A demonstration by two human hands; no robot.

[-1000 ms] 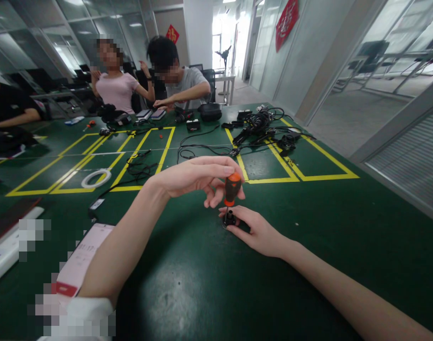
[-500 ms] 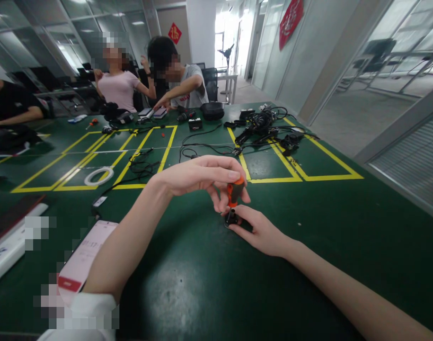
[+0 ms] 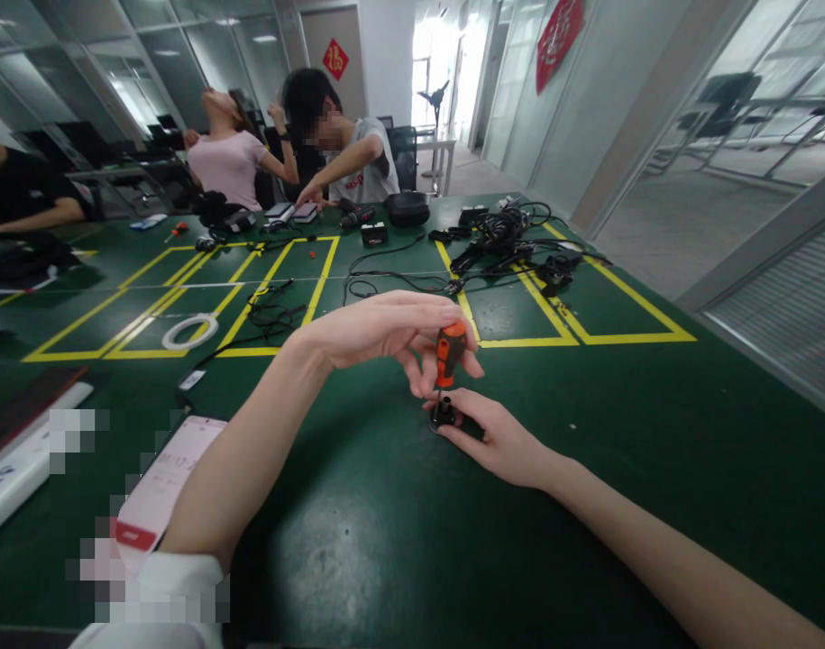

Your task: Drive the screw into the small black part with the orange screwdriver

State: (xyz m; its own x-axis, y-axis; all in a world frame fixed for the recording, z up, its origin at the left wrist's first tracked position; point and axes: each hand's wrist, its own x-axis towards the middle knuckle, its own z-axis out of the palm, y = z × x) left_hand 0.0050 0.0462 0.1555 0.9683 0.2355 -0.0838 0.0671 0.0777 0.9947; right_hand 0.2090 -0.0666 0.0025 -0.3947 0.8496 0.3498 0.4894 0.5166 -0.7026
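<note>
My left hand is closed around the orange and dark grey handle of a short screwdriver. The tool stands nearly upright, its thin shaft pointing down at a small black part with a round post. Thumb and fingers of my right hand pinch that part from the right, down on the green table. Whether the screwdriver's tip sits in a screw is too small to tell.
A phone lies beneath my left forearm. Behind my hands are a white tape ring, black cables and a tangled heap of black gear. Across the table sit several people, one in a grey shirt.
The screwdriver has risen slightly with my left hand, and more of its handle and shaft now shows. My right hand stays on the black part.
</note>
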